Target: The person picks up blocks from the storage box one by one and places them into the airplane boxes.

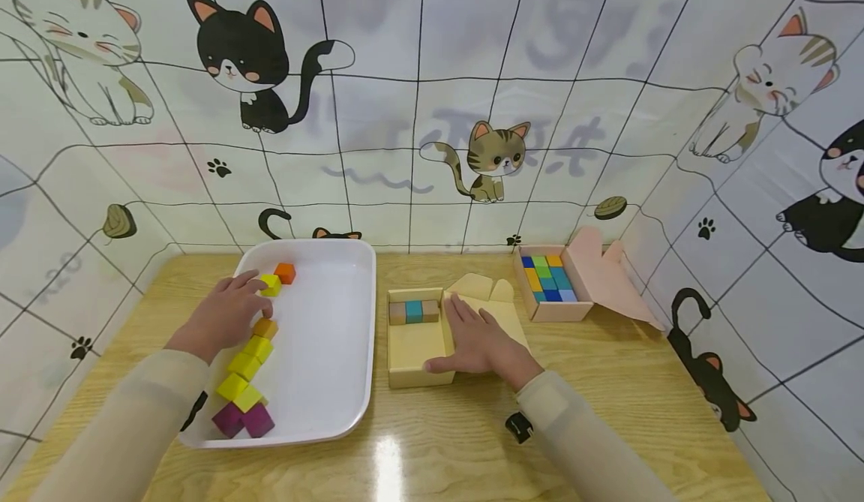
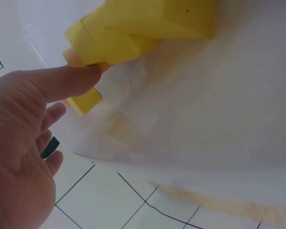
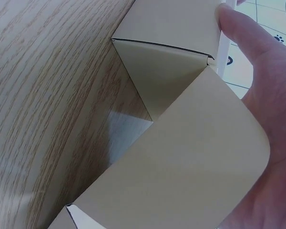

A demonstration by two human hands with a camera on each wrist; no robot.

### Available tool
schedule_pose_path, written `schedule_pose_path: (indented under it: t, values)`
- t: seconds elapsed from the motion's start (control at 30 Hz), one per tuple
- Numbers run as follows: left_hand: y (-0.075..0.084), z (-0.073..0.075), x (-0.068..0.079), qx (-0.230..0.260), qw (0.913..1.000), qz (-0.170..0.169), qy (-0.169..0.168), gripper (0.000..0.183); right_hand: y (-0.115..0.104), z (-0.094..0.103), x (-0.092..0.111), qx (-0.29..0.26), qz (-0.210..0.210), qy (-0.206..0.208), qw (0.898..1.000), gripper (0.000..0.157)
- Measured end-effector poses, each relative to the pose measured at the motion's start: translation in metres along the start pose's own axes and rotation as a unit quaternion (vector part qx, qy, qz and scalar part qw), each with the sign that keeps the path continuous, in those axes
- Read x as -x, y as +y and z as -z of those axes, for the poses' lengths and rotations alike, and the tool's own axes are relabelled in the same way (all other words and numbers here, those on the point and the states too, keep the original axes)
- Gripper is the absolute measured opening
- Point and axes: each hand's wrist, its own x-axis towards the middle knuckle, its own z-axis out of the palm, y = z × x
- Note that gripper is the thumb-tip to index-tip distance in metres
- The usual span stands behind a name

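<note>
My left hand (image 1: 226, 314) is over the left side of the white tray (image 1: 324, 427), its fingers by a yellow cube (image 1: 271, 285). Just beyond that cube sits an orange-red cube (image 1: 286, 273). The thumb is close to an orange cube (image 1: 265, 328) that heads a line of yellow cubes (image 1: 244, 365); whether it touches is unclear. In the left wrist view, nothing shows gripped between thumb and fingers. My right hand (image 1: 479, 341) rests with extended fingers on the side of the cream box (image 1: 420, 377) and its lid. Inside that box are wooden cubes and a teal cube (image 1: 414, 312).
Two purple cubes (image 1: 258, 420) lie at the tray's near left corner. An open pink box (image 1: 559, 311), holding several coloured cubes, stands at the back right with its lid (image 1: 614, 284) folded out. A cat-print sheet (image 1: 378, 112) surrounds the wooden table (image 1: 459, 449).
</note>
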Motion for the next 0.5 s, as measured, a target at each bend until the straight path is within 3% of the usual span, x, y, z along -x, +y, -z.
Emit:
schedule_pose_path:
  t: [0.37, 0.5]
  values:
    - [-0.0033, -0.0073, -0.0012, -0.012, 0.9999, 0.006, -0.001, 0.022, 0.0001, -0.0006, -0.0008, 0.008, 0.000, -0.002, 1.000, 0.117]
    - [-0.0042, -0.0028, -0.0031, -0.012, 0.9999, 0.004, 0.006, 0.017, 0.0004, 0.0004, -0.0006, 0.008, -0.001, -0.003, 1.000, 0.117]
